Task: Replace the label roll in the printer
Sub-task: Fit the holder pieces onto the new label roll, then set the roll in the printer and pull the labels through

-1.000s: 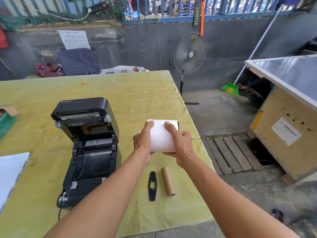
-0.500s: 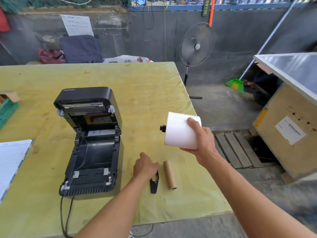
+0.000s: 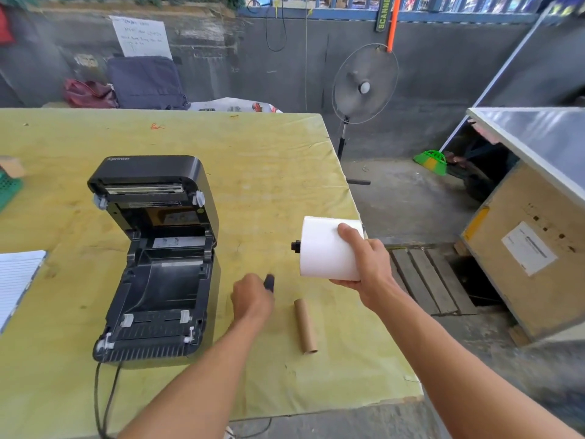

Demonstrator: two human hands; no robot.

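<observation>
Label stock comes first in the head view: a fat white roll of label paper (image 3: 329,248) is held in the air above the right part of the yellow-green covered table (image 3: 269,160), well apart from the black plastic label printer (image 3: 155,258) to its left. The roll lies on its side, its paper face clean and unprinted, and a short black spindle stub (image 3: 296,246) sticks out of its left end. The right hand (image 3: 364,264) grips the roll from the right, thumb over the top of the paper and the other fingers wrapped underneath.

The printer sits on the table with its lid tilted up and back, showing a dark, hollow roll bay with pale grey clips at the near edge. Two black cables run off its near side over the table edge.

The left hand (image 3: 253,299) is low over the table between the printer and a bare brown cardboard core tube (image 3: 305,326), which lies on the cloth just right of it. Its fingers are curled closed around a small black plastic piece (image 3: 269,282), of which only a blurred tip shows beyond the knuckles. The hand is motion-blurred, so whether it touches the cloth cannot be told.
</observation>
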